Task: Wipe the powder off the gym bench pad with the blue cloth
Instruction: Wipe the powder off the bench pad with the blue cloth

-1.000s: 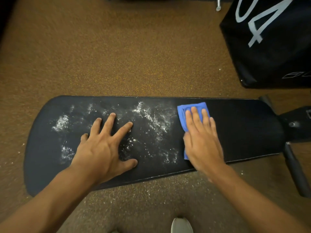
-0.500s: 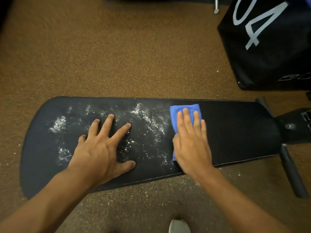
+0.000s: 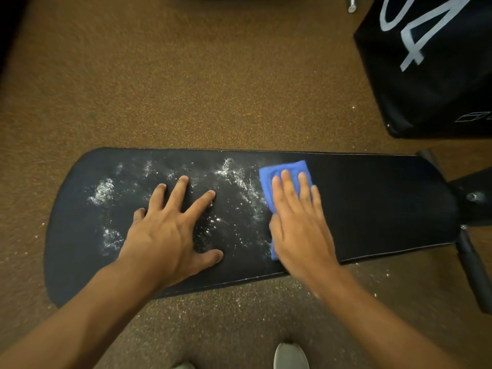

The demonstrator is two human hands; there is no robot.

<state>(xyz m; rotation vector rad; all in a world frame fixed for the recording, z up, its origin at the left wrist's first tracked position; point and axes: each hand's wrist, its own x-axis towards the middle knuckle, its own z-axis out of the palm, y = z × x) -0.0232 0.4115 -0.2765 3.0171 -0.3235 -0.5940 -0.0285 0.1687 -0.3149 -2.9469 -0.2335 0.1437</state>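
Note:
The black gym bench pad [image 3: 372, 203] lies across the view on a brown floor. White powder [image 3: 102, 191] is smeared over its left and middle parts; the part right of the cloth looks dark and clean. My right hand [image 3: 300, 225] presses flat on the folded blue cloth [image 3: 269, 177] near the pad's middle, with the cloth showing past the fingertips and along the left side of the hand. My left hand [image 3: 170, 230] rests flat on the pad among the powder, fingers spread, holding nothing.
A large black box [image 3: 431, 83] with white numerals stands on the floor at the back right. The bench's black metal frame and foam roller [image 3: 474, 267] stick out at the right end. Powder specks dot the floor [image 3: 186, 75], and a grey shoe tip [image 3: 291, 355] shows at the bottom.
My right hand has slid the blue cloth leftward along the pad into the powder's edge. The left hand has stayed planted in the same spot.

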